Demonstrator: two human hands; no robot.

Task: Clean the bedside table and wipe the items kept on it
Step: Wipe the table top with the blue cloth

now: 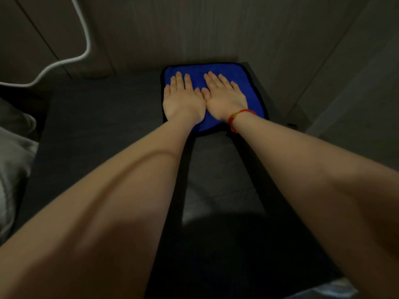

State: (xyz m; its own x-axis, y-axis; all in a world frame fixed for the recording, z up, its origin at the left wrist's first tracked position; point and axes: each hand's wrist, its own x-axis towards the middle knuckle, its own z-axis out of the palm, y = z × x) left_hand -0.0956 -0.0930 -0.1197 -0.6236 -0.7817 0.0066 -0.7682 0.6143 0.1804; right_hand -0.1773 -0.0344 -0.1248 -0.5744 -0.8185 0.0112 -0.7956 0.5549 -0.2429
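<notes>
cable: white cord looping down the wall at the far left, just above the back corner of the table. It's well apart from the cloth now, but a wide sweep that way could probably snag it and drag along whatever it's plugged into.

bedding: pale fabric bunched against the table's left edge. Dust pushed off that side would likely land on it.

bedside table: dark top, dim light, so honestly hard to tell which bits are clean. Missed patches seem the likeliest slip here. I can't see any items on it.

left hand: flat, fingers straight and spread, pressing down on the cloth's left half, gripping nothing.

cloth: blue with a dark border, spread flat at the back right corner of the table, close to the wall.

right hand: also flat and spread, pressing the right half, thumb touching the left hand's.

bracelet: red string on the right wrist, could catch on the cloth's edge.

table's right edge: just beside the cloth, so a push that way could slide it off.
</notes>
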